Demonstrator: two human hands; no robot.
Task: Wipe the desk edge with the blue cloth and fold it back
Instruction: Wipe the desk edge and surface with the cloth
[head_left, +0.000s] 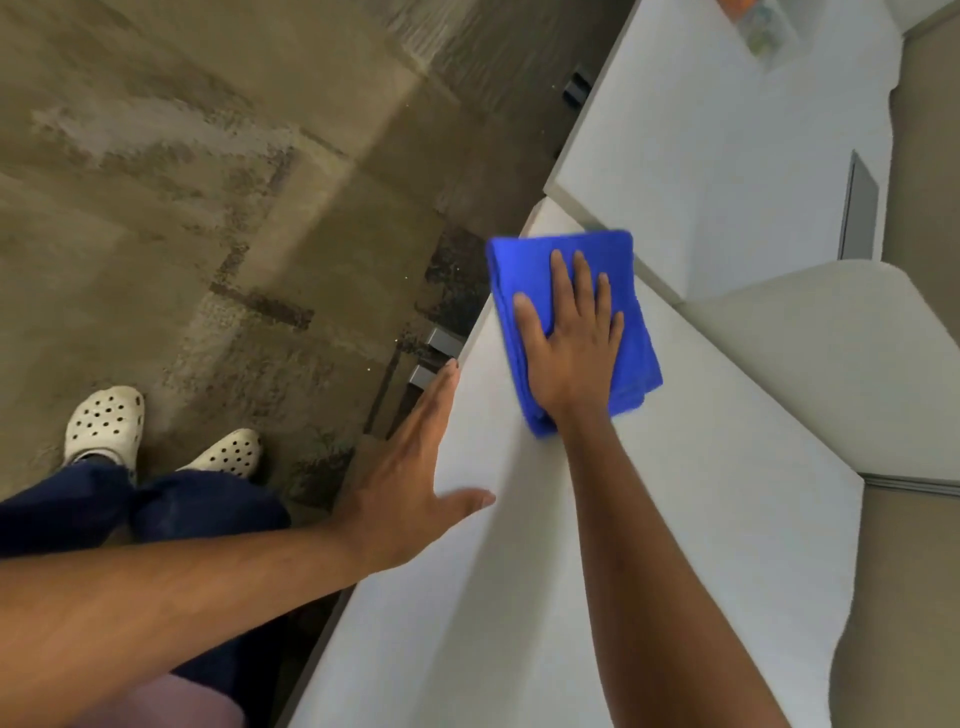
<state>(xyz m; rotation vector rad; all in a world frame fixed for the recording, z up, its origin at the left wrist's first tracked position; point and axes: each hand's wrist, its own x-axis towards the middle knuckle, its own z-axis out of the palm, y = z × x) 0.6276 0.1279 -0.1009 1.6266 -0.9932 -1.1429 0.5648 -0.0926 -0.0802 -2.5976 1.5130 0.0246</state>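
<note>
A folded blue cloth (610, 270) lies on the white desk (649, 519), close to the desk's left edge near its far corner. My right hand (571, 343) presses flat on the cloth, fingers spread, palm covering its near half. My left hand (415, 462) rests along the desk's left edge nearer to me, fingers straight and together, thumb lying on the desktop, holding nothing.
A second white desk (727, 130) adjoins beyond the cloth. A pale curved chair back (831, 338) stands to the right. Left of the desk edge is bare concrete floor (208, 208), with my feet in white clogs (104, 421) and grey metal desk brackets (436, 358) below the edge.
</note>
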